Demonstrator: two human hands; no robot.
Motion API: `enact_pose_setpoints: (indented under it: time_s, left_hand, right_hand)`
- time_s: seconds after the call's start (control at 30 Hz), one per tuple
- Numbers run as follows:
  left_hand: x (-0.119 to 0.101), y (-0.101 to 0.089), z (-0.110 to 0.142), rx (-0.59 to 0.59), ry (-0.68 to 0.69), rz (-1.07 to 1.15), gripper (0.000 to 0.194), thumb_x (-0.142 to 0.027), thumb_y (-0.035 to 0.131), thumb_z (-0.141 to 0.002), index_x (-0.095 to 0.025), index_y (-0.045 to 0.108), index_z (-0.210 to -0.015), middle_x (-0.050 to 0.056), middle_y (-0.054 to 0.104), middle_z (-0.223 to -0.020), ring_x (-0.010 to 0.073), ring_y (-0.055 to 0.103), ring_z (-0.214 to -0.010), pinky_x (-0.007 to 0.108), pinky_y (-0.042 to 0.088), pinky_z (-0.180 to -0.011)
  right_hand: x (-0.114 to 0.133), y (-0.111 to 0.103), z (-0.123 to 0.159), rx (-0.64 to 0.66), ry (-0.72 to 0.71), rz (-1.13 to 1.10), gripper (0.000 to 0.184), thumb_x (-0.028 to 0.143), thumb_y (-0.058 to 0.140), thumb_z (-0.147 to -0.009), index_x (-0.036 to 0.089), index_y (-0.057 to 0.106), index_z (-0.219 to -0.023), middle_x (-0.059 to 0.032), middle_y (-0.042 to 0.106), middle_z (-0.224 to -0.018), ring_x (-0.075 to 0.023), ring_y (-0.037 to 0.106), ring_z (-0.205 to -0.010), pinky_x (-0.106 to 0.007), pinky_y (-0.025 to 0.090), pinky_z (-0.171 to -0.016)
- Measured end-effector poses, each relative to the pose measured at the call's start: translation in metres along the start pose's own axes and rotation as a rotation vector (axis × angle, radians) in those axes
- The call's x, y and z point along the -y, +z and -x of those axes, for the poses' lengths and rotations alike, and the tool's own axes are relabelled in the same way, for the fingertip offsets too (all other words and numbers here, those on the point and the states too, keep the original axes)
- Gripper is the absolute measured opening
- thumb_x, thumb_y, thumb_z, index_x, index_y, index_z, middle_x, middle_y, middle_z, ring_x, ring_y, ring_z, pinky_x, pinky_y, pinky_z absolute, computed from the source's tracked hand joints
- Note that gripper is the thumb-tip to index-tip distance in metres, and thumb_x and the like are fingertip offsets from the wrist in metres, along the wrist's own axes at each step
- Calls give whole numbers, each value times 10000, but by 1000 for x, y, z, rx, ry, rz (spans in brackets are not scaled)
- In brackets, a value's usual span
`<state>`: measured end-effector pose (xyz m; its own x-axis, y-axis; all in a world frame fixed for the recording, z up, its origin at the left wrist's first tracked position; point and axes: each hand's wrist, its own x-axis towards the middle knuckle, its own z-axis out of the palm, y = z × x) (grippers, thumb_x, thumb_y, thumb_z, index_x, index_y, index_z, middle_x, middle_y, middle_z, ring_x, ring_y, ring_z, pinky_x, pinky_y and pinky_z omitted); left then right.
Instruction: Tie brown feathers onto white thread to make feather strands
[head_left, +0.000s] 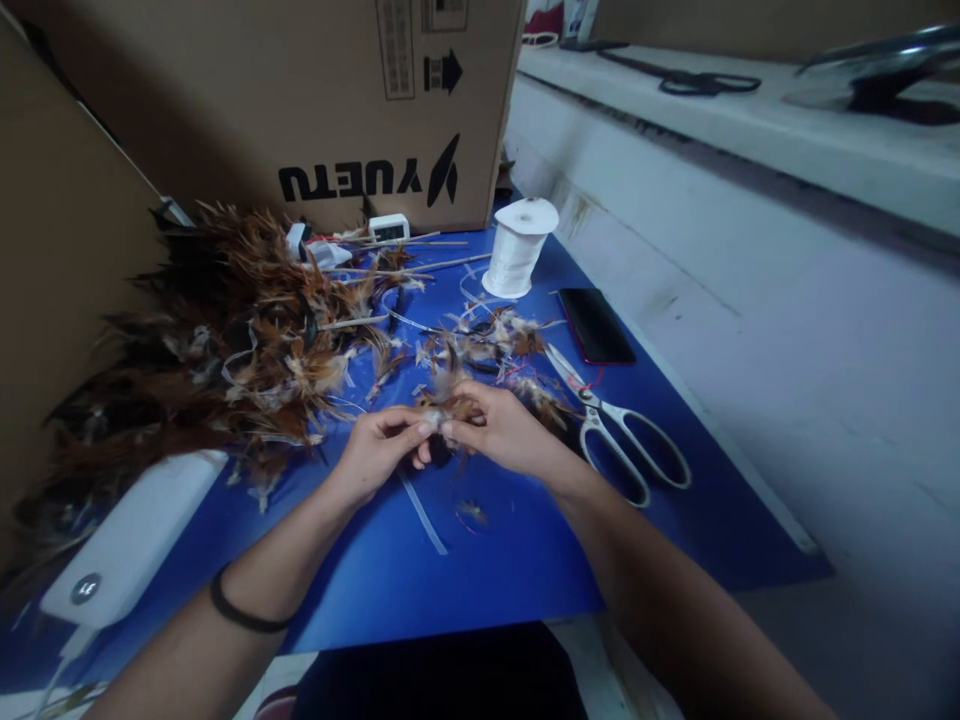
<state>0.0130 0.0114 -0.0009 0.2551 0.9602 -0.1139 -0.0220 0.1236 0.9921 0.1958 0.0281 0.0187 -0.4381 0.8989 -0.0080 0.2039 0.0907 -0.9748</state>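
My left hand (386, 447) and my right hand (499, 425) meet over the middle of the blue table. Between their pinched fingertips is a small bunch of brown feathers (459, 408), its pale base at the thumbs. A narrow translucent ribbon (424, 515) runs down from below my left hand; I cannot tell whether it is attached to the bunch. Right of my right hand lie open scissors (613, 425) with white handles. Loose brown feathers (495, 340) are scattered just beyond my fingers, and a small tuft (472, 512) rests nearer me.
A large heap of brown feathers (247, 330) covers the left side. A white power bank (135, 540) with a cable sits front left. Behind stand a white ribbon spool (520, 248), a phone (598, 326) and a cardboard box (225, 100). Dark scissors (697, 82) lie on the ledge.
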Motion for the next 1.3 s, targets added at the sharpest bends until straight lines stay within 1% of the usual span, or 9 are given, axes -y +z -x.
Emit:
enact_pose_setpoints:
  time_s: [0.1,0.2,0.4,0.5,0.63,0.8,1.07,1.23,1.3]
  left_hand:
    - [0,0,0,6,4,-19,219,-334,662,-748,-116,670,-733,-2,590,-536,78,514,-457,210,432,-499]
    - [-1,0,0,-4,5,-14,219,-338,666,-743,-120,664,-714,-8,580,-522,79,506,-447,213,425,-490]
    - [-2,-1,-1,-54,-41,35,211,-326,672,-739,-115,663,-741,-8,577,-500,73,486,-432,203,400,-472]
    - [-3,-1,-1,-68,-73,66,215,-322,678,-735,-109,664,-753,-7,575,-496,70,481,-433,198,391,-468]
    - [-4,-1,-2,-85,-89,88,216,-319,685,-728,-105,671,-758,-14,564,-482,62,470,-430,191,383,-470]
    - [-5,-2,-3,-89,-102,89,232,-331,696,-714,-104,676,-760,-17,560,-474,61,466,-426,190,376,-465]
    - [-5,-1,-2,-115,-97,127,203,-305,695,-718,-106,673,-751,-19,555,-469,58,464,-434,184,365,-474]
    - [-4,-2,-3,-131,-117,203,178,-296,681,-738,-119,667,-743,-25,551,-468,39,448,-424,165,339,-475]
    - [-5,-2,-3,-117,-116,222,178,-298,680,-740,-120,672,-749,-22,554,-480,36,448,-430,160,332,-471]
  right_hand:
    - [1,0,0,-9,30,-48,99,195,593,-735,184,533,-813,35,576,-644,-111,568,-590,-239,442,-543]
    - [2,-1,0,-32,78,-85,134,230,612,-733,178,544,-836,25,581,-648,-105,545,-550,-224,421,-480]
    - [5,-4,-1,-90,104,-106,156,275,603,-751,165,537,-839,58,525,-525,-66,441,-437,-202,351,-427]
    - [5,-5,-1,-121,131,-149,189,317,621,-741,169,524,-808,62,518,-512,-62,433,-428,-194,325,-410]
    - [7,-7,-1,-175,133,-209,206,328,648,-721,170,526,-773,61,523,-521,-58,444,-431,-193,333,-417]
    - [4,-11,-2,-214,133,-219,196,332,647,-725,166,565,-788,55,527,-511,-56,423,-417,-192,321,-400]
    - [-4,-10,-5,-303,79,-234,171,332,630,-746,169,586,-772,45,545,-530,-58,433,-432,-203,336,-433]
    - [-2,-8,-4,-340,44,-228,155,329,576,-781,174,583,-774,21,586,-611,-67,466,-456,-216,364,-447]
    - [-2,-7,-4,-340,48,-207,134,301,602,-754,173,592,-794,24,578,-622,-75,485,-484,-224,390,-473]
